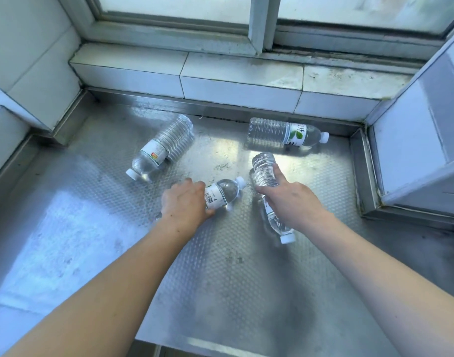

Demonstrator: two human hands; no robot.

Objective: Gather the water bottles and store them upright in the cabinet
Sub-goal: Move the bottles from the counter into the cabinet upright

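Steel counter point(220, 266): each hand's grip closed around a lying bottle

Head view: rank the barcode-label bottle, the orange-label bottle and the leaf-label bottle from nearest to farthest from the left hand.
1. Barcode-label bottle: in the left hand's grip.
2. Orange-label bottle: lying up-left, by the wall.
3. Leaf-label bottle: lying far right, near the sill.
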